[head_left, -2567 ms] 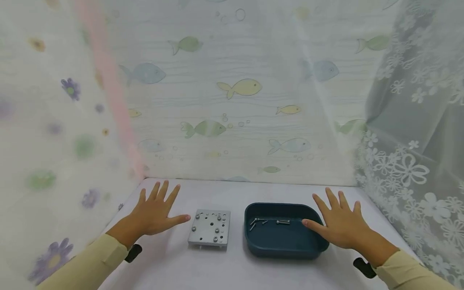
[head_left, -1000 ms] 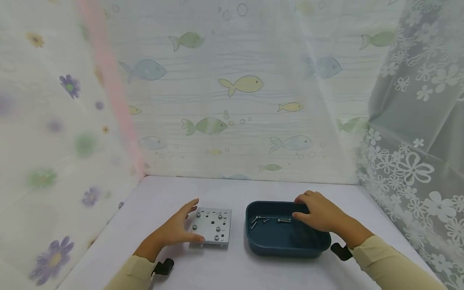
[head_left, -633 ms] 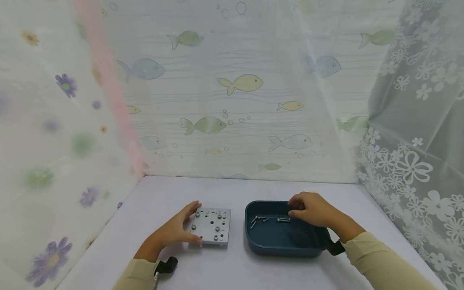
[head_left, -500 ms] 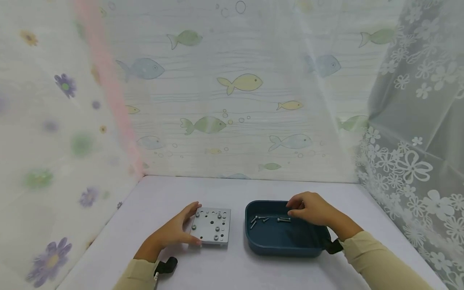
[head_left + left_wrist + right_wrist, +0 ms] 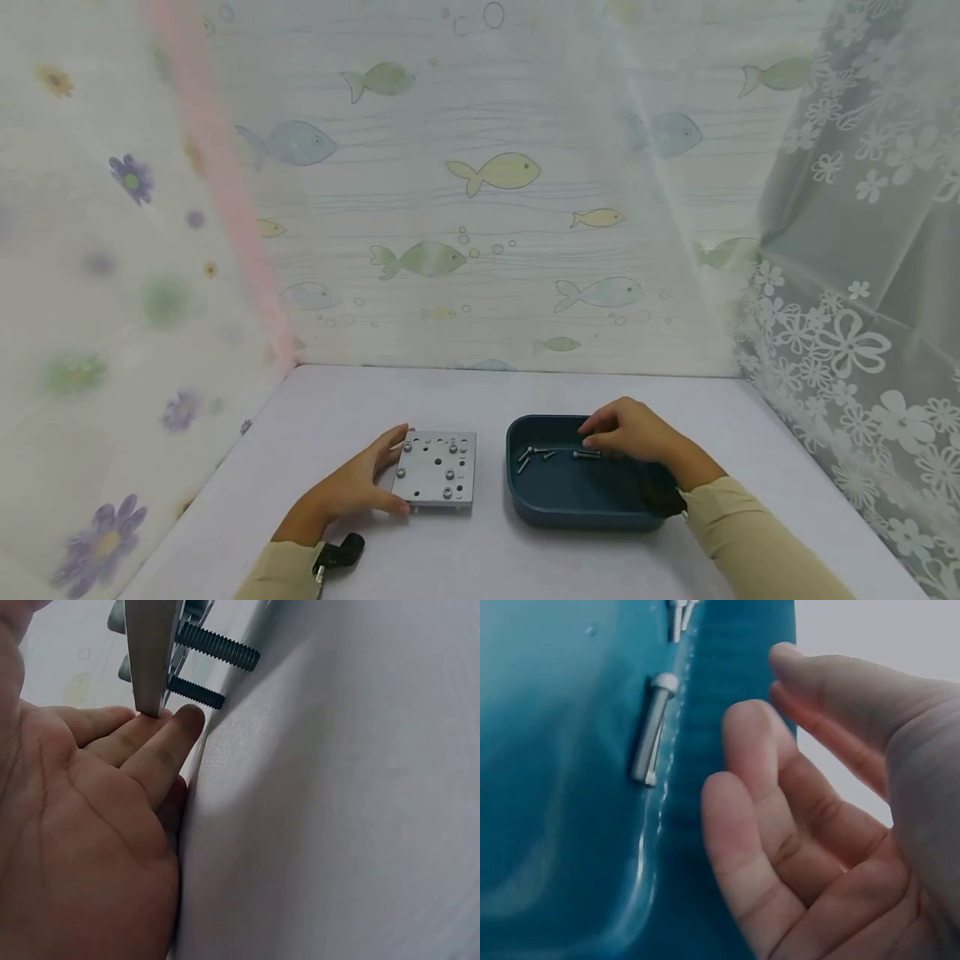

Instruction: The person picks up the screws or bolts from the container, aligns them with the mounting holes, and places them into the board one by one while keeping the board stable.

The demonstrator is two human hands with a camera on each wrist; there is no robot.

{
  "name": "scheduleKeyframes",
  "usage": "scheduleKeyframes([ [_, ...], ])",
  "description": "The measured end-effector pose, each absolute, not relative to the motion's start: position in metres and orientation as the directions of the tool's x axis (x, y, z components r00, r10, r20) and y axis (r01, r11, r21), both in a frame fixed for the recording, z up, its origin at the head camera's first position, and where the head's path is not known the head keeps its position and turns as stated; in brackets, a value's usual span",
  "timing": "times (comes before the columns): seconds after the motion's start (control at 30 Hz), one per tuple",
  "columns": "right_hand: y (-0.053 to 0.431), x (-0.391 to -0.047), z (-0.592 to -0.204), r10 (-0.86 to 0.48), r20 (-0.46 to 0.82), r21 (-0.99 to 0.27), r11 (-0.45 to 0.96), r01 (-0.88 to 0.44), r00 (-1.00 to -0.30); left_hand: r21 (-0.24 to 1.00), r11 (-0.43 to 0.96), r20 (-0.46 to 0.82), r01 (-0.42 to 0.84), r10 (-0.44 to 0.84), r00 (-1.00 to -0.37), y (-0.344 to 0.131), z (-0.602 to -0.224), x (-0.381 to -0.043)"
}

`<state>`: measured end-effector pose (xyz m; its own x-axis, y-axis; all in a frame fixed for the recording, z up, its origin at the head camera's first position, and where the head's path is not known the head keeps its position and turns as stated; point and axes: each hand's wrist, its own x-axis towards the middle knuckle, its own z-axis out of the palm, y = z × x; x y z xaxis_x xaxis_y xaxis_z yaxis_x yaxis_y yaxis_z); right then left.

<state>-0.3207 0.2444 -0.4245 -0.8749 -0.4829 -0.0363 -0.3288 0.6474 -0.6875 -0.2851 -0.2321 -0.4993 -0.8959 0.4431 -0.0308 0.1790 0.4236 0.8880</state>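
Note:
A silver metal plate (image 5: 437, 468) with many holes stands left of centre on the white table, carrying several socket-head bolts (image 5: 450, 474). Threaded bolt shanks (image 5: 217, 646) stick out beneath it in the left wrist view. My left hand (image 5: 358, 483) holds the plate's left side, thumb at the near corner and fingers at the far one. Inside the dark blue tray (image 5: 585, 518) lie several loose screws. My right hand (image 5: 633, 433) hovers over the tray, fingers loosely bent and holding nothing. A long bolt (image 5: 654, 727) lies near its fingertips on the tray floor, a thinner screw beside it.
Smaller screws (image 5: 525, 458) lie in the tray's left part. The white table (image 5: 487, 558) ends at a fish-print curtain (image 5: 495, 250) behind. A flowered curtain (image 5: 112, 333) hangs at left, a sheer lace one (image 5: 847, 350) at right.
Both hands have come inward from being spread flat. The left has taken the plate's left side. The right has moved left over the tray, its fingers bending toward the long bolt.

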Motion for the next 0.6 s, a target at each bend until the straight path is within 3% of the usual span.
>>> scheduleKeyframes([
  [0.6, 0.228, -0.327, -0.442, -0.345, -0.2, -0.666, 0.734, -0.131, -0.917, 0.921, 0.362, -0.051, 0.143, 0.477, -0.877, -0.236, -0.501, -0.289],
])
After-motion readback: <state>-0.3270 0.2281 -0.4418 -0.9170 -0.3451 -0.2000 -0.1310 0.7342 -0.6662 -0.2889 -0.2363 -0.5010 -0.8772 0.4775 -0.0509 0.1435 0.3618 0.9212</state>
